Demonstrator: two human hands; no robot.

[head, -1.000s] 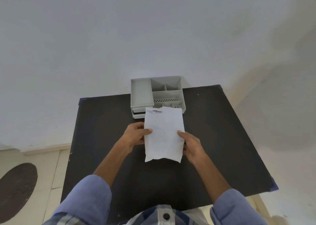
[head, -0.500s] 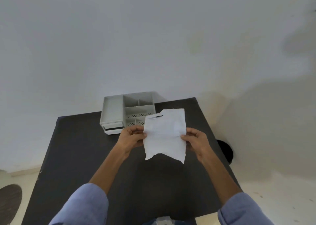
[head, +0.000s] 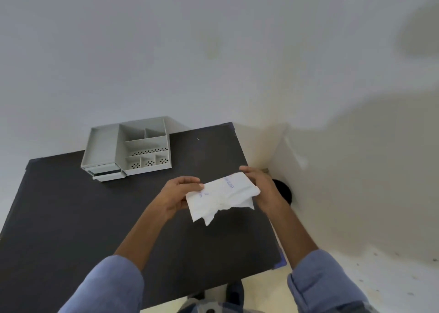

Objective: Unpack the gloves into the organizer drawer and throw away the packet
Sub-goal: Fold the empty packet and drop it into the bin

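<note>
A white paper packet (head: 222, 197) with faint blue print is held in the air above the right part of the black table (head: 95, 217). It lies sideways and is crumpled along its lower edge. My left hand (head: 177, 193) grips its left end, and my right hand (head: 261, 186) grips its right end. The grey organizer (head: 128, 148) stands at the table's far edge, left of the hands, with open top compartments and two small drawers (head: 108, 172) at its front left; the lower drawer sticks out slightly. No gloves are visible.
A dark round bin opening (head: 283, 190) shows on the floor just past the table's right edge, partly hidden by my right wrist. A pale wall runs behind the table and along the right side. Cream floor lies beyond the near edge.
The packet has turned from upright to sideways and become crumpled, moving right with both hands. The view has shifted right, so the organizer now sits further left.
</note>
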